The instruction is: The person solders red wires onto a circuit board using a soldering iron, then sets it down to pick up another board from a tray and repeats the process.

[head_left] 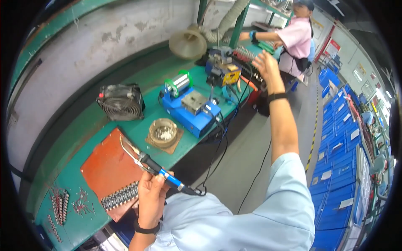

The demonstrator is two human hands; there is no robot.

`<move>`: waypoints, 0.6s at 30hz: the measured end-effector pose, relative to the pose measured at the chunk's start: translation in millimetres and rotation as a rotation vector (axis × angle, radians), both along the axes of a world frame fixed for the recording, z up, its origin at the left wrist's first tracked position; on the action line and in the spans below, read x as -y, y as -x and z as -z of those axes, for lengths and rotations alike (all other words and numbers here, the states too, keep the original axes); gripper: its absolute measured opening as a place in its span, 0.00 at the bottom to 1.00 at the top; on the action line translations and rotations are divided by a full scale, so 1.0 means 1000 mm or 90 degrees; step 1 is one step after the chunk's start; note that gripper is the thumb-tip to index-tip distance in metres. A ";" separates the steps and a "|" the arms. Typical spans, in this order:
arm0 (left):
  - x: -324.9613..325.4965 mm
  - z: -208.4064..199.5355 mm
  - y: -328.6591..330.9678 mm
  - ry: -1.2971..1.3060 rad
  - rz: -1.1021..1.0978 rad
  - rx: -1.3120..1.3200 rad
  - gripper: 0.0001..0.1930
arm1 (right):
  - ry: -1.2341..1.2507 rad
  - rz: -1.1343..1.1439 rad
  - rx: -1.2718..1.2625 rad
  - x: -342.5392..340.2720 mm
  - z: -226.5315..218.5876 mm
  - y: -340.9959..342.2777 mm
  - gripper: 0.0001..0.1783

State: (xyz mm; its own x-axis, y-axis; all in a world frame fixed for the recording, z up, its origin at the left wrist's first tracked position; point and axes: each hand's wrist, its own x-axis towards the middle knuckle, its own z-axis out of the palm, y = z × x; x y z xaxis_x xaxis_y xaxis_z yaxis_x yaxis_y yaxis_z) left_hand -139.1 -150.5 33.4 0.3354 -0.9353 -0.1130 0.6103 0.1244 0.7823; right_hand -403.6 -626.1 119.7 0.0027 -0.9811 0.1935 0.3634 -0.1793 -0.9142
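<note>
My left hand (150,195) is closed around the blue handle of a soldering iron (171,180), whose metal tip points up and left over a red-orange mat (109,161). Just below that hand, on the mat's near edge, lies a dark row of small metal-topped components (120,196). My right hand (266,67) is raised on an outstretched arm, with fingers apart and nothing visible in them. In the picture it appears just right of a blue and yellow soldering station (225,70); how far apart they are I cannot tell.
On the green bench (71,178) stand a black fan (121,102), a round bowl (163,130) and a blue solder-feeding unit (188,119). Component strips (60,206) lie near left. A fume funnel (187,44) hangs behind. Cables drape off the bench; a co-worker (298,39) stands far right.
</note>
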 end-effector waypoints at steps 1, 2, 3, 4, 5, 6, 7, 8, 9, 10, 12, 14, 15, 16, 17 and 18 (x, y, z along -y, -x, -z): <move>0.002 -0.001 0.000 0.008 -0.001 0.005 0.13 | 0.013 -0.003 -0.022 0.007 -0.002 0.003 0.36; 0.005 -0.002 -0.001 0.017 -0.001 0.009 0.14 | 0.027 -0.007 -0.045 0.014 -0.005 0.008 0.36; 0.003 0.000 0.000 0.026 -0.001 0.013 0.14 | 0.029 0.009 -0.051 0.021 -0.015 0.015 0.35; -0.004 0.001 0.000 -0.002 -0.004 0.007 0.14 | 0.030 0.021 -0.058 0.024 -0.012 0.017 0.35; -0.014 -0.002 -0.001 -0.020 -0.009 0.024 0.14 | 0.005 0.018 -0.064 0.020 0.008 0.012 0.35; -0.015 -0.006 -0.001 -0.022 -0.012 0.041 0.14 | -0.003 0.021 -0.058 0.020 0.015 0.007 0.32; -0.003 -0.006 -0.001 -0.005 -0.007 0.062 0.14 | 0.007 0.034 -0.049 0.027 0.009 0.007 0.29; 0.007 -0.004 0.000 0.008 0.001 0.059 0.14 | 0.019 0.046 -0.039 0.033 0.000 0.008 0.27; 0.004 -0.001 -0.001 -0.005 -0.003 0.050 0.14 | 0.022 0.049 -0.037 0.033 0.002 0.005 0.27; 0.001 0.001 -0.001 -0.016 -0.008 0.041 0.14 | 0.009 0.051 -0.041 0.031 0.005 0.002 0.29; 0.000 0.001 0.000 -0.025 -0.012 0.036 0.14 | -0.021 0.053 -0.050 0.026 0.009 0.000 0.34; -0.002 0.000 0.002 -0.027 -0.014 0.029 0.15 | -0.027 0.063 -0.060 0.024 0.007 0.001 0.34; -0.002 0.000 0.002 -0.028 -0.015 0.025 0.15 | -0.035 0.073 -0.072 0.023 0.006 0.001 0.35; -0.003 0.000 0.001 -0.028 -0.016 0.027 0.15 | -0.043 0.082 -0.084 0.022 0.006 0.001 0.35; -0.003 0.000 0.002 -0.026 -0.013 0.028 0.15 | -0.039 0.079 -0.082 0.024 0.005 0.002 0.35; -0.003 0.001 0.003 -0.025 -0.011 0.029 0.15 | -0.044 0.079 -0.083 0.025 0.007 0.002 0.35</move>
